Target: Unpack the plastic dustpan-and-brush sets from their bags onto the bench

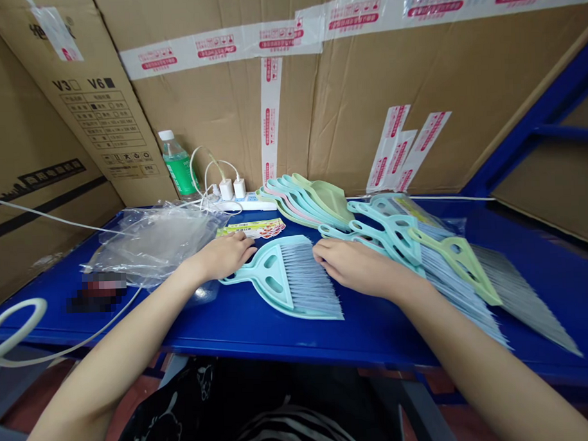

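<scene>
A light blue hand brush point(276, 276) lies on a matching dustpan point(262, 299) in front of me, its grey-blue bristles pointing right. My left hand point(227, 254) is over the brush's handle end, at the near edge of the printed cards point(256, 229); its fingers are stretched forward and apart. On the other side, my right hand point(346, 264) is at the far right edge of the bristles with its fingers curled in. What those fingers hold, if anything, is hidden. Beside the right forearm lie several blue brushes point(405, 233) and a green brush point(462, 259).
Several nested dustpans point(329, 200) lie at the back of the blue table point(182, 330). Clear plastic bags point(154, 241) lie at left, near a power strip point(255, 201) with chargers and a green-labelled bottle point(179, 163). Cardboard point(213, 114) walls the back. A white cable point(100, 333) loops at left.
</scene>
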Demonstrator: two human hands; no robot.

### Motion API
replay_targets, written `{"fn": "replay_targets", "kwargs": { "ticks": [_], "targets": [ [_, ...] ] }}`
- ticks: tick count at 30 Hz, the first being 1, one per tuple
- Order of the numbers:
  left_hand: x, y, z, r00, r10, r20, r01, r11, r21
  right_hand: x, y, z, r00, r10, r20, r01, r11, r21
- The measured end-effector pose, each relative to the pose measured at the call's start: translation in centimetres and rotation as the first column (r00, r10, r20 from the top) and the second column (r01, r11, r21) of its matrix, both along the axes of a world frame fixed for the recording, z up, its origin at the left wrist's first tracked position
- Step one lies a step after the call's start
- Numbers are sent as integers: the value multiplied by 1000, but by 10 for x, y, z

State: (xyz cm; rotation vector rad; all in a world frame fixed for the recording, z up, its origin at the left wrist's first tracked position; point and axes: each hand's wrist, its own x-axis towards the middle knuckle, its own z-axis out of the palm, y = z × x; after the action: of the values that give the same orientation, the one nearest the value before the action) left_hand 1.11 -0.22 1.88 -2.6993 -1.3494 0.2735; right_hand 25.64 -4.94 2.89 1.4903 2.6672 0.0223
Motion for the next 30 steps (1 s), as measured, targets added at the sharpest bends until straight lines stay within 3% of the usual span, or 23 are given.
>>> {"fn": "replay_targets", "kwargs": {
  "ticks": [21,30],
  "targets": [
    [-6,4,-5,997,-54,52,51,997,52,-1,-1,3,1000,-15,14,15,1000,-18],
    [-3,1,-2,1000,-14,27,14,1000,24,1,-1,0,1000,11,-8,-11,1000,6]
  ]
}}
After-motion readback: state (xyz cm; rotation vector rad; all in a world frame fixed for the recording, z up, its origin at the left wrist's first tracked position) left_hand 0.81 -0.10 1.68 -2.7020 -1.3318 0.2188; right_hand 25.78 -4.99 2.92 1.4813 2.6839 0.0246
